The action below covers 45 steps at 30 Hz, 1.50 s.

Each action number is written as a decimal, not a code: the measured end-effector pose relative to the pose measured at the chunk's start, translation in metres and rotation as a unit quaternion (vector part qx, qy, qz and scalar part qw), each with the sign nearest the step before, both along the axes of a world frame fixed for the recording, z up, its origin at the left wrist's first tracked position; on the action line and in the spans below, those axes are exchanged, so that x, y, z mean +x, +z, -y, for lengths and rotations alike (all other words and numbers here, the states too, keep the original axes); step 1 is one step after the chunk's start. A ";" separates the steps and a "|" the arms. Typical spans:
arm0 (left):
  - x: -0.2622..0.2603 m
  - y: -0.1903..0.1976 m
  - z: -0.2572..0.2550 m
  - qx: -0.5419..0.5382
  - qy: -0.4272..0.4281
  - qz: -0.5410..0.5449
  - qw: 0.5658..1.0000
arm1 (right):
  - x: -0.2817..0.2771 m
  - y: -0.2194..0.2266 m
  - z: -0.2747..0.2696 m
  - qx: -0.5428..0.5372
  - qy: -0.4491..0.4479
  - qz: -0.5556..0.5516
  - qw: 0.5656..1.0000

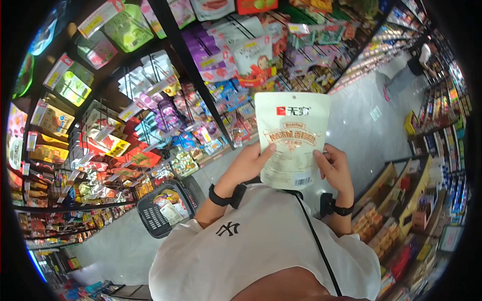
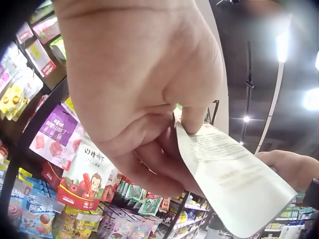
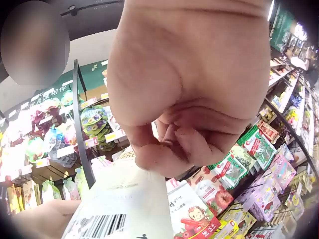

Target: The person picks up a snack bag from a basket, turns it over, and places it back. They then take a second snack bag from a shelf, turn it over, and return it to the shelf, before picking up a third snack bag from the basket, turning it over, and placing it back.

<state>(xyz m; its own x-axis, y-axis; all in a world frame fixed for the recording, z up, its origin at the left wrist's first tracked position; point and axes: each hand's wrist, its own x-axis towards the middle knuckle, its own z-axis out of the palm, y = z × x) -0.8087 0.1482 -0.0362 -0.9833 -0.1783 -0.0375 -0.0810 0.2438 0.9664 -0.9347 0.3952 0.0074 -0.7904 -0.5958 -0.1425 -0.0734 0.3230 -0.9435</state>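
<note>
A pale cream snack pouch (image 1: 293, 135) with orange and black print and a barcode near its lower edge is held up before the chest. My left hand (image 1: 254, 159) pinches its left edge, thumb on the printed face and fingers behind. On the opposite edge my right hand (image 1: 333, 163) grips it between thumb and curled fingers. In the left wrist view the pouch (image 2: 234, 174) comes out from between thumb and fingers. The barcode side of the pouch (image 3: 124, 204) shows below the right hand (image 3: 184, 94) in the right wrist view.
Racks of hanging snack bags (image 1: 253, 60) stand ahead and to the left. A dark shopping basket (image 1: 150, 220) with packages inside is at the lower left. Wooden display bins (image 1: 386, 200) line the right. Farther down the aisle (image 1: 346, 120) is another person (image 1: 419, 62).
</note>
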 end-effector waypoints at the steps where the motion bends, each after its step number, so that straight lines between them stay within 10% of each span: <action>1: -0.008 0.000 0.004 0.004 0.006 -0.006 1.000 | -0.012 -0.001 0.006 -0.006 0.005 -0.002 1.000; 14: -0.069 0.029 -0.003 -0.142 0.043 -0.033 0.988 | -0.112 -0.039 0.032 -0.111 0.164 0.052 0.979; 17: -0.084 0.050 -0.036 -0.214 0.025 -0.047 0.975 | -0.143 -0.048 0.032 -0.166 0.340 -0.012 0.925; 27: -0.101 0.018 -0.106 -0.159 0.190 -0.049 0.968 | -0.206 -0.075 0.000 -0.173 0.250 0.205 0.930; 31: -0.075 0.011 -0.126 -0.191 0.342 -0.050 0.919 | -0.200 -0.103 -0.005 -0.198 0.238 0.291 0.905; 45: 0.147 0.000 -0.203 -0.008 0.455 0.023 0.890 | -0.009 -0.101 0.016 -0.134 0.410 0.339 0.836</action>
